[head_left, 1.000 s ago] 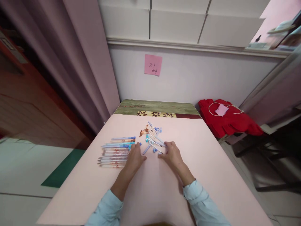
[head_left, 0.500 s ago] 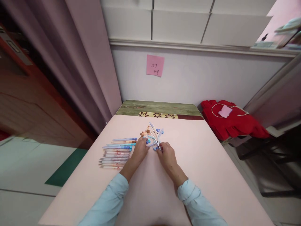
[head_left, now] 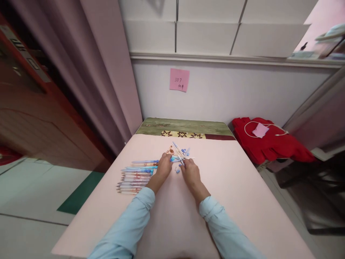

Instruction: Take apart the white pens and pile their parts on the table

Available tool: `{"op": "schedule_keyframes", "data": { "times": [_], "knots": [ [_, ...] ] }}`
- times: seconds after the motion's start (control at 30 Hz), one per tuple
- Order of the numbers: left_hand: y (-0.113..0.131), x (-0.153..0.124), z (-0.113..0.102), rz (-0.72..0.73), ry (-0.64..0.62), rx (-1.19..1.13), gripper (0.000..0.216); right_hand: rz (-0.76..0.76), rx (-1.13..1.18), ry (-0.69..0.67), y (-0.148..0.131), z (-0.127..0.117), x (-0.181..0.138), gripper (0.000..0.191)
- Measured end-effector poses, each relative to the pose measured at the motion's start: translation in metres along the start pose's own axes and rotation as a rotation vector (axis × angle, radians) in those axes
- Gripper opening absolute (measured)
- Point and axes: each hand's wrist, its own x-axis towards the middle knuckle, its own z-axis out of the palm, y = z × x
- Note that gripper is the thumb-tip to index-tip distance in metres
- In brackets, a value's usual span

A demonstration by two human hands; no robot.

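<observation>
My left hand (head_left: 164, 167) has its fingers closed at the end of a light-blue pen piece (head_left: 175, 158); the fingertips are partly hidden. Across from it, my right hand (head_left: 191, 172) pinches a white pen barrel (head_left: 180, 160), which tilts up and leftward. Around the fingers lies a loose pile of pen parts: slim white-and-blue barrels (head_left: 176, 147), blue caps (head_left: 183, 150) and brown pieces (head_left: 170, 149). One small blue cap (head_left: 177, 171) sits apart between my hands. Left of my left hand, several pens (head_left: 136, 177) lie side by side in a row, tips leftward.
A pale pink cover (head_left: 231, 201) spreads over the table, with a green patterned strip (head_left: 185, 124) at the far edge. Red cloth (head_left: 266, 147) with a white cable stands beyond the right side. A pink note (head_left: 179, 80) is stuck to the wall; a curtain (head_left: 107, 72) hangs left.
My right hand has moved slightly away from the table's front edge, and the white barrel in it now leans left. The small blue cap between my hands is now uncovered. The view has shifted slightly.
</observation>
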Motion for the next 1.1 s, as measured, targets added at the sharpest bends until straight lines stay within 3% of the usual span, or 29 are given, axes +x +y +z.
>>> {"op": "schedule_keyframes", "data": {
  "times": [0.1, 0.2, 0.3, 0.4, 0.5, 0.63, 0.83, 0.93, 1.0, 1.03, 1.1],
  "knots": [
    [0.0, -0.001, 0.0, 0.021, 0.009, -0.008, 0.031, 0.009, -0.062, -0.006, -0.001, -0.005, 0.003, 0.017],
    [-0.008, -0.003, -0.014, 0.07, 0.014, -0.016, 0.033, -0.015, -0.035, -0.019, 0.001, -0.014, -0.002, 0.022],
    [-0.029, -0.001, -0.045, 0.079, -0.026, 0.062, 0.03, -0.033, 0.038, -0.004, 0.006, -0.025, -0.014, 0.024],
    [-0.058, 0.004, -0.081, -0.008, -0.194, 0.257, 0.032, -0.012, 0.106, 0.008, 0.01, -0.034, -0.026, 0.021],
    [-0.081, 0.006, -0.102, -0.044, -0.269, 0.311, 0.027, 0.009, 0.16, 0.015, 0.01, -0.038, -0.036, 0.022],
    [-0.089, 0.006, -0.104, -0.032, -0.289, 0.328, 0.022, 0.014, 0.208, 0.011, 0.007, -0.037, -0.043, 0.024],
    [-0.077, 0.003, -0.115, -0.007, -0.226, 0.332, 0.018, 0.086, 0.281, 0.038, 0.01, -0.036, -0.051, 0.025],
    [-0.058, -0.002, -0.123, -0.013, -0.03, 0.165, 0.015, 0.147, 0.427, 0.117, 0.013, -0.035, -0.055, 0.029],
    [-0.036, -0.011, -0.117, -0.033, 0.117, -0.123, 0.017, 0.209, 0.604, 0.143, 0.011, -0.034, -0.058, 0.037],
    [-0.024, -0.018, -0.109, -0.059, 0.144, -0.329, 0.02, 0.239, 0.702, 0.135, 0.009, -0.034, -0.059, 0.041],
    [0.003, -0.034, -0.086, -0.153, 0.071, -0.783, 0.028, 0.261, 0.857, 0.08, 0.002, -0.033, -0.062, 0.046]
  ]
}}
